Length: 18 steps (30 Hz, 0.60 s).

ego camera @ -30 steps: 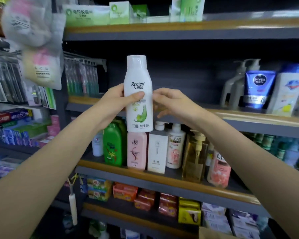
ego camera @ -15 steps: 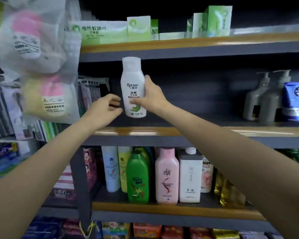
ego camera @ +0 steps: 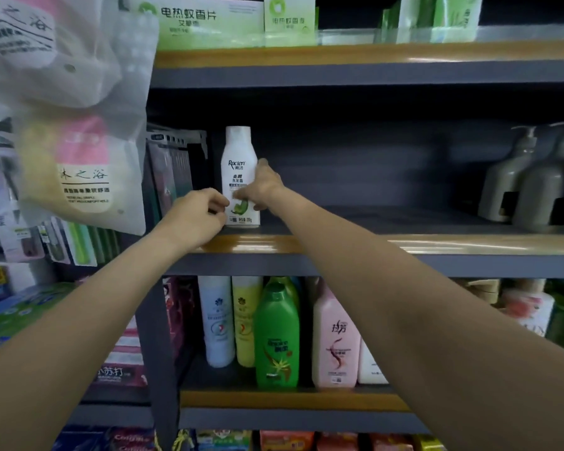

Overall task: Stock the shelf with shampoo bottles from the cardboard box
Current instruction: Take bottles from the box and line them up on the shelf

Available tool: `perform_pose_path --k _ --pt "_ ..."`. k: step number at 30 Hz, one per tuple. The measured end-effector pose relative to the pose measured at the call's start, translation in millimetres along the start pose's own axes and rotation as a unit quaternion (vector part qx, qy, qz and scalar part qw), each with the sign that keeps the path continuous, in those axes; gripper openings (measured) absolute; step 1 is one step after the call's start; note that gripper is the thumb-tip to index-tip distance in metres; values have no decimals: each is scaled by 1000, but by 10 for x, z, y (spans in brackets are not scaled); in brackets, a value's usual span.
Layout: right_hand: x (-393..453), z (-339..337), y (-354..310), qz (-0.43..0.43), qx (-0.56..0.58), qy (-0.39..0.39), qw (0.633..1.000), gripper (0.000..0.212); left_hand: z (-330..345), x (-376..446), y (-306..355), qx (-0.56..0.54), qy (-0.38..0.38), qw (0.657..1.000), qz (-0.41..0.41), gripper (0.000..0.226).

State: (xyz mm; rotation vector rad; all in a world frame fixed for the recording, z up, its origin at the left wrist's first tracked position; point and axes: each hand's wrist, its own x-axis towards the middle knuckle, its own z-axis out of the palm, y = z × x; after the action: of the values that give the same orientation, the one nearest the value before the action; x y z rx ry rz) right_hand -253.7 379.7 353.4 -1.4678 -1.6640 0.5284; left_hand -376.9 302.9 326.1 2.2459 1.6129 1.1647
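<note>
Fingers [ego camera: 241, 193] of right hand [ego camera: 261, 187] grasp the white shampoo bottle [ego camera: 240, 164], now lowered onto the shelf [ego camera: 404, 244] mid-frame; left hand [ego camera: 199, 216] curled beside it.

white shampoo bottle [ego camera: 240, 177] upright on shelf [ego camera: 404, 244], right hand [ego camera: 263, 187] gripping

The middle shelf [ego camera: 404, 244] with its orange-brown front edge lies bare over a long stretch between the white Raclen shampoo bottle [ego camera: 240, 151] at its left end and the two grey pump bottles [ego camera: 531, 187] at its right end, and a hand could pass straight in there. Above, the next grey shelf board [ego camera: 339, 76] caps the opening, with clear height over the white bottle's cap. Left of that bottle, hanging dark packs [ego camera: 176, 164] and translucent bags [ego camera: 79, 170] crowd the side. Both hands close in the bottle's lower body, the right hand [ego camera: 262, 187] gripping it, the left hand [ego camera: 199, 216] curled just beside, over the shelf's front edge
</note>
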Motion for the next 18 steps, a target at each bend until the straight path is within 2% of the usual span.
perform_pose_path --k 3,6,8,13,18 --pt "-30 -74 55 6 -2 -6 1000 50 67 -110 15 -13 71 997 25 30" --pt "-305 -361 109 -113 -94 86 985 49 198 -299 161 -18 184 977 104 25" --pt "-631 -600 204 -192 -150 110 964 41 395 -441 363 -23 197 966 168 24" --pt "-1467 -1387 798 -249 -207 139 936 29 1221 -817 1075 -89 94 954 271 28" --pt "-2392 -2161 1898 -133 -243 121 953 28 2330 -1437 1783 -122 -52 935 328 27"
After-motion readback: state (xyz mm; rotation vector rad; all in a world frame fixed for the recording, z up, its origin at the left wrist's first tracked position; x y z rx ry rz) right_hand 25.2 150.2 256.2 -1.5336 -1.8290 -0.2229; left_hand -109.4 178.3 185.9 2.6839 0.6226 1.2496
